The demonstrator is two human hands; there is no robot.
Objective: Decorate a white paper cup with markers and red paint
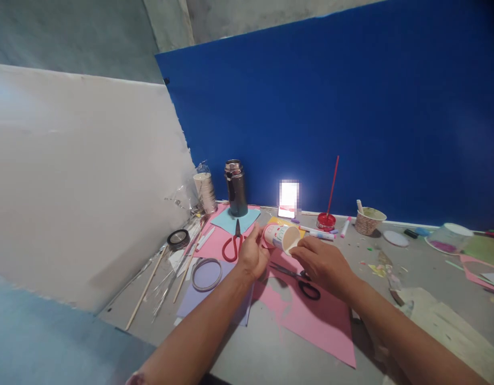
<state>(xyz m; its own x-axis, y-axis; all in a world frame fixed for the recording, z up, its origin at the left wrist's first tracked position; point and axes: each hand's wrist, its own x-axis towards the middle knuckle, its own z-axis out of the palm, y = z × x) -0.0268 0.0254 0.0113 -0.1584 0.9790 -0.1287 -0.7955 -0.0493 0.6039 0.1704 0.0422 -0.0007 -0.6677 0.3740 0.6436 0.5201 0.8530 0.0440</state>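
Note:
A printed paper cup (276, 235) lies on its side in the air above the table, its open mouth turned to the right and toward me. My left hand (255, 254) is closed around its base end. With bent fingers, my right hand (317, 259) pinches the cup at its rim; a pale flap or edge shows at the fingertips. Black-handled scissors (309, 290) lie on pink paper (319, 326) below the cup. Just left of my left hand are red-handled scissors (233, 248), resting on more coloured paper.
A dark steel flask (236, 190) and stacked paper cups (206, 193) stand at the back left. Black tape (178, 239), a grey ring (207, 274) and wooden sticks (146, 289) lie left. Markers (317, 233), a red holder (326, 221) and a patterned cup (368, 222) are right.

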